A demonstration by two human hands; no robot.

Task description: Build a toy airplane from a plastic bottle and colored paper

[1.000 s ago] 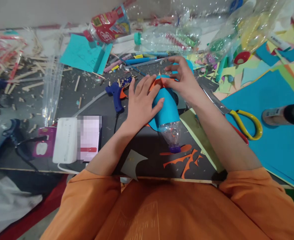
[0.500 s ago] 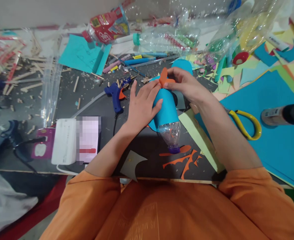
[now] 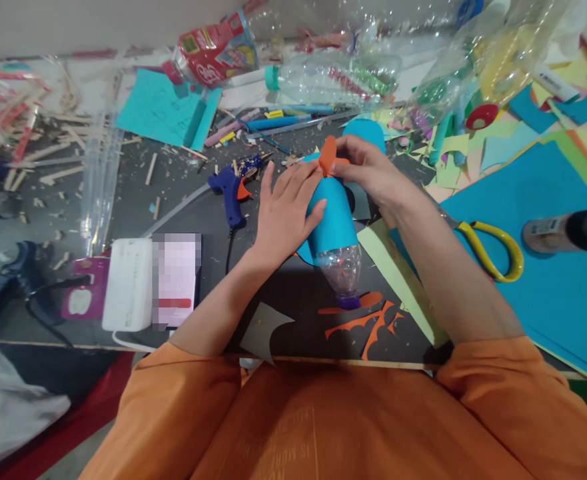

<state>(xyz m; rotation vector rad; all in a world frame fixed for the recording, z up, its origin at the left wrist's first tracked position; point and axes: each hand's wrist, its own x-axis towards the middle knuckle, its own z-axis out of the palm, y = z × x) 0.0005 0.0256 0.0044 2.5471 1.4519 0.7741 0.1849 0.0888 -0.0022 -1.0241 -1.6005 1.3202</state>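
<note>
A plastic bottle (image 3: 340, 270) lies with its purple cap towards me, wrapped in blue paper (image 3: 334, 217). My left hand (image 3: 286, 210) rests over the wrap and holds the bottle from the left, thumb on top, little finger raised. Its fingertips reach the base of an orange paper piece (image 3: 328, 157) with propeller-like blades, on the bottle's far part. My right hand (image 3: 368, 167) pinches that orange piece from the right; its curled fingers partly hide it. Blue paper flaps (image 3: 366, 133) show beyond and beside the bottle.
Left of my hands lies a blue glue gun (image 3: 230, 190), near a phone (image 3: 177, 280) and a white box-like device (image 3: 128, 283). Orange paper scraps (image 3: 356, 327) lie by the cap. Yellow-handled scissors (image 3: 493, 250) and a dark-capped bottle (image 3: 568, 230) rest right. Plastic bottles (image 3: 323, 77) line the back.
Both hands keep nearly the same hold on the bottle and the orange piece. The orange blade has turned or shifted very slightly to the right.
</note>
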